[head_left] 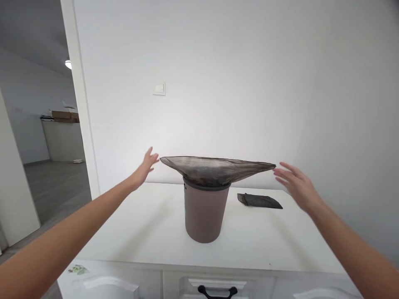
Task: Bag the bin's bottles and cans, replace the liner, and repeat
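Note:
A brownish-mauve bin (205, 214) with a dark rim stands upright on the white cabinet top. A thin, see-through black bag (215, 169) sits in its mouth, with the upper part spread wide to both sides above the rim. My left hand (147, 166) is just beyond the bag's left tip, fingers apart, holding nothing. At the bag's right tip, my right hand (294, 181) has its fingers stretched out, very near or touching the edge, not gripping it. A folded black bag (260, 201) lies flat to the right of the bin.
The white cabinet (140, 249) stands against a wall with a light switch (159, 89). A black drawer handle (217, 292) is on its front. Through a doorway at the left, cardboard boxes (65, 116) rest on a counter.

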`<action>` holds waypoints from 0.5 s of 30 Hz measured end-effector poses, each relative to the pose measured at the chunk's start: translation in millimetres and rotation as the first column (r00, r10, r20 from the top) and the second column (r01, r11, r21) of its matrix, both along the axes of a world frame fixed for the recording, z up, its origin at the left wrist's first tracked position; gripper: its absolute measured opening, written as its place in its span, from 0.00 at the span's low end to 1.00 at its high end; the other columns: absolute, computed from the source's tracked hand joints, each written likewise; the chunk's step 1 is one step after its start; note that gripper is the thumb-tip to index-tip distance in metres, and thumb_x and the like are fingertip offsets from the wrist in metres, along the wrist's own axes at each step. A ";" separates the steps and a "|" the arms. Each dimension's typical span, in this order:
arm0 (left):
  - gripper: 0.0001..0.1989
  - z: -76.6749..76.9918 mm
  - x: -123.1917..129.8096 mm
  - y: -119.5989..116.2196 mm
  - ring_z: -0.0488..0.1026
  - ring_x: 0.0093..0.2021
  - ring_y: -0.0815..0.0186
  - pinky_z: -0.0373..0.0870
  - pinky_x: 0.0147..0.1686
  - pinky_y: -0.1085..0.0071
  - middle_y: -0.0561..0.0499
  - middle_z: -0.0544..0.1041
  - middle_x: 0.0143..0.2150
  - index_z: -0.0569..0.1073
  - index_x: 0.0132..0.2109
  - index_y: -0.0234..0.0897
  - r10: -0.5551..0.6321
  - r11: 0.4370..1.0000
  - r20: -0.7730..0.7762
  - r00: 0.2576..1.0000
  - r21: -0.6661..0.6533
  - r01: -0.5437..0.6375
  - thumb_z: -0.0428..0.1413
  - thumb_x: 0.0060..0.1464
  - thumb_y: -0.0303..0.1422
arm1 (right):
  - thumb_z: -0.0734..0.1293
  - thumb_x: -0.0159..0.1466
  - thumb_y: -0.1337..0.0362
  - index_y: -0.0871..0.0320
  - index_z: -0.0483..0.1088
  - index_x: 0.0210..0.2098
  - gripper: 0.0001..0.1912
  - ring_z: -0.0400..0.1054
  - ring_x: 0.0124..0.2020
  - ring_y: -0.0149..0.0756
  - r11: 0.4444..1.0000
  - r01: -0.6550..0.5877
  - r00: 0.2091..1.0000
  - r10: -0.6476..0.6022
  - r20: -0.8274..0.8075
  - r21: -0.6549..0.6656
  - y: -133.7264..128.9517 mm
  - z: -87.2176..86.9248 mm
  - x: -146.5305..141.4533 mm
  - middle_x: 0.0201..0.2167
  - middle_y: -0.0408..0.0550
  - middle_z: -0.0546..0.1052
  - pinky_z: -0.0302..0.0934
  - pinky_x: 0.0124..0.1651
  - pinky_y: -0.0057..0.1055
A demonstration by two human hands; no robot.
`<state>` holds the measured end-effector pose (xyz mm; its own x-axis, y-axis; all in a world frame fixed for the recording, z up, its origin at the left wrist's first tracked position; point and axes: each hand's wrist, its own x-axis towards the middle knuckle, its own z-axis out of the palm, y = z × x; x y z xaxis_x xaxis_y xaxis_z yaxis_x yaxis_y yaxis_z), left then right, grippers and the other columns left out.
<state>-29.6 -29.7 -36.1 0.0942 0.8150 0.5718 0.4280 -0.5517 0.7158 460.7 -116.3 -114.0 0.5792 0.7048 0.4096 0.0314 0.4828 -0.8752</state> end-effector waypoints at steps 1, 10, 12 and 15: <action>0.36 -13.8 0.7 -1.3 0.64 0.64 0.54 0.63 0.57 0.60 0.45 0.62 0.67 0.53 0.68 0.52 -0.048 0.993 0.052 0.997 -0.105 0.053 0.45 0.57 0.58 | 0.75 0.50 0.52 0.49 0.74 0.42 0.21 0.71 0.49 0.44 0.996 -0.087 0.994 0.086 -0.074 -0.008 3.8 -15.5 -6.5 0.44 0.46 0.77 0.71 0.49 0.42; 0.39 -44.8 48.4 2.2 0.36 0.73 0.59 0.35 0.70 0.61 0.57 0.41 0.74 0.46 0.72 0.45 -0.352 0.878 0.121 0.928 -0.301 0.372 0.40 0.61 0.58 | 0.65 0.61 0.42 0.44 0.71 0.48 0.21 0.53 0.68 0.35 0.926 -0.374 0.874 0.372 -0.312 0.056 60.0 -45.4 -80.8 0.62 0.39 0.67 0.49 0.70 0.39; 0.36 -34.5 62.9 8.2 0.40 0.73 0.59 0.37 0.70 0.63 0.55 0.46 0.73 0.53 0.70 0.42 -0.348 0.874 0.240 0.906 -0.266 0.406 0.43 0.62 0.55 | 0.66 0.62 0.44 0.45 0.72 0.46 0.18 0.56 0.66 0.34 0.917 -0.373 0.854 0.400 -0.334 0.144 71.6 -20.0 -92.5 0.60 0.37 0.69 0.52 0.69 0.36; 0.26 -23.6 75.4 17.1 0.46 0.72 0.60 0.42 0.69 0.66 0.51 0.56 0.71 0.66 0.64 0.39 -0.234 0.887 0.391 0.890 -0.290 0.361 0.47 0.64 0.46 | 0.68 0.62 0.53 0.52 0.74 0.41 0.13 0.65 0.59 0.33 0.894 -0.379 0.815 0.446 -0.372 0.240 78.2 10.5 -106.1 0.54 0.41 0.74 0.60 0.63 0.28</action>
